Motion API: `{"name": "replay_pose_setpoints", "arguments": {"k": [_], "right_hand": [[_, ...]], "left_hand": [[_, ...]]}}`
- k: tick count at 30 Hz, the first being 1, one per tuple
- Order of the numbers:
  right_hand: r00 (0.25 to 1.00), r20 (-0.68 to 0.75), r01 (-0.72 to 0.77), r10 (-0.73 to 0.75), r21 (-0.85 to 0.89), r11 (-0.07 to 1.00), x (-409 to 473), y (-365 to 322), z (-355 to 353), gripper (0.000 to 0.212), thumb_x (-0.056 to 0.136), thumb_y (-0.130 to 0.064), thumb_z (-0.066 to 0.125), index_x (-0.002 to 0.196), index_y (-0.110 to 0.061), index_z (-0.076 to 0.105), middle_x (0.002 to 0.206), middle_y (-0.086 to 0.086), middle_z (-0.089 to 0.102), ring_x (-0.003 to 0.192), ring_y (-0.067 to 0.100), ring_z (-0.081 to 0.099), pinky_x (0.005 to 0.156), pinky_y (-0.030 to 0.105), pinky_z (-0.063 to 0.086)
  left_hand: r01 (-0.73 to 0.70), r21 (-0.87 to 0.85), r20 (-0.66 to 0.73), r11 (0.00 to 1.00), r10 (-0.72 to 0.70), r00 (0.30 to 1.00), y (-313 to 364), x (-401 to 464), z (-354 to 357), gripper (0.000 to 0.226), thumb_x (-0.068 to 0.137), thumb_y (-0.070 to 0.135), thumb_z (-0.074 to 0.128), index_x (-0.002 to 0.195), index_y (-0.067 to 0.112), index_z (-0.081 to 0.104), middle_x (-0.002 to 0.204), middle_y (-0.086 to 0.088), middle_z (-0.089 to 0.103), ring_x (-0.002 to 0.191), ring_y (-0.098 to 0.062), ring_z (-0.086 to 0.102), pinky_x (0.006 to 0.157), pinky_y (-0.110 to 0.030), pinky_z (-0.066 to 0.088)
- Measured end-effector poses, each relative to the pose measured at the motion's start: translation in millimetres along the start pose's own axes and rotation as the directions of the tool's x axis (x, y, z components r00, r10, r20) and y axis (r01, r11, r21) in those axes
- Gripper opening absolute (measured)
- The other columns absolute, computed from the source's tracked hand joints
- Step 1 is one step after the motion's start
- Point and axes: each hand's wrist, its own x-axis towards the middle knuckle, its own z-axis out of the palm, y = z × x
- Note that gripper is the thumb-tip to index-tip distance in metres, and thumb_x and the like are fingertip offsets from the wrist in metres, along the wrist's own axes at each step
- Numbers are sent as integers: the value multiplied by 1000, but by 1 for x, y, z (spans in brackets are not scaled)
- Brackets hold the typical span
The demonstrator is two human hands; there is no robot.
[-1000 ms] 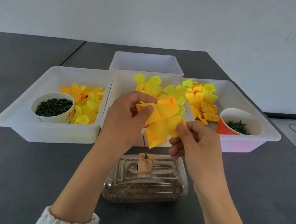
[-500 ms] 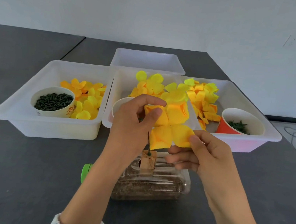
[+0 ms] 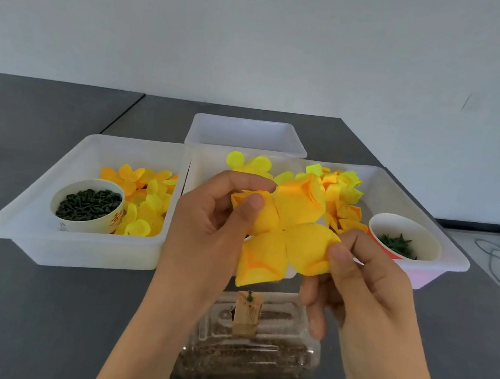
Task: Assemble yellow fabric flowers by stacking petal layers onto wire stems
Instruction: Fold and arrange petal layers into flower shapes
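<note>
At six o'clock, nearest the camera, a clear plastic bottle [image 3: 249,350] lies on its side on the dark table [image 3: 25,317], weighted with brown grains, and a small wooden block [image 3: 247,314] stands up from it with a green stem tip showing at its top. Just above that, the flower [image 3: 284,232] of four yellow petals is held in the air between both hands: the left hand [image 3: 209,232] pinches the nine o'clock petal between thumb and forefinger, and the right hand [image 3: 358,282] pinches the three o'clock petal the same way. The step in hand looks like spreading and seating a petal layer; whether the wire passes through its centre cannot be told. Next, I judge, the layer must be centred over the stem tip and slid down without creasing. Farther off, at ten o'clock, a white tray [image 3: 40,221] holds loose petals and a cup of dark beads [image 3: 88,204]; at two o'clock a second tray [image 3: 424,279] holds more petals and a red cup of green pieces [image 3: 402,239]. An empty-looking tray [image 3: 247,135] sits at twelve o'clock.
</note>
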Motion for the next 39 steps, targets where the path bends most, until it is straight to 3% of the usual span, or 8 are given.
{"name": "replay_pose_setpoints", "arguments": {"k": [10,12,16,19,22,25,29,39], "right_hand": [[991,136,-36,0,262,965,-6,-5,34,21,88,-13,56,75,1,47,52,21,54,27,12,33,37,13,29],[994,110,-26,0,230,973,-5,-8,38,19,82,-15,57,73,-2,49,52,21,54,27,13,34,35,16,28],[984,173,7,-38,178,984,1,-20,43,21,83,-18,57,77,1,50,52,18,56,28,13,35,36,20,31],[977,212,12,-23,52,999,9,-22,42,19,87,-18,56,81,0,52,53,14,56,29,15,36,36,24,31],[977,207,-34,58,-114,993,14,-20,42,17,91,-18,57,81,-5,55,54,12,58,31,15,39,38,25,35],[984,168,1,61,-344,939,14,-16,46,31,92,-32,55,66,-17,52,52,4,55,38,8,41,44,22,34],[984,132,177,-122,-612,771,12,-17,53,53,92,-61,35,59,-21,43,52,-5,43,53,10,37,49,23,26],[915,165,397,-369,-534,746,23,-31,47,44,94,-44,39,61,-17,49,58,1,52,57,18,47,51,30,35]], "left_hand": [[-40,264,-127,964,76,989,10,-9,-9,21,96,20,59,89,37,69,73,-2,67,67,-24,60,55,-34,51],[9,25,-137,1000,-6,991,14,-10,-16,9,89,34,68,97,33,71,84,-5,72,74,-27,65,57,-34,53],[320,-478,246,818,-226,943,13,-11,-33,76,66,54,82,121,6,62,96,-16,70,79,-31,67,66,-38,53],[375,-630,326,680,-207,922,12,-17,-40,44,67,41,86,102,16,74,99,-11,69,82,-26,62,61,-29,49],[343,-348,106,873,-327,939,9,-19,-36,42,57,52,86,74,17,71,78,-14,53,67,-22,43,52,-29,36],[140,7,-137,990,-137,981,12,-19,-26,51,67,55,72,67,6,59,52,-10,45,47,-16,40,46,-25,36],[50,-69,-232,996,-65,971,23,-19,-20,20,73,39,70,59,26,67,46,13,54,43,-2,49,46,-11,40],[-110,-160,-256,981,66,964,47,-16,-6,22,76,32,78,83,13,70,70,7,73,64,-7,68,57,-14,51]]}}
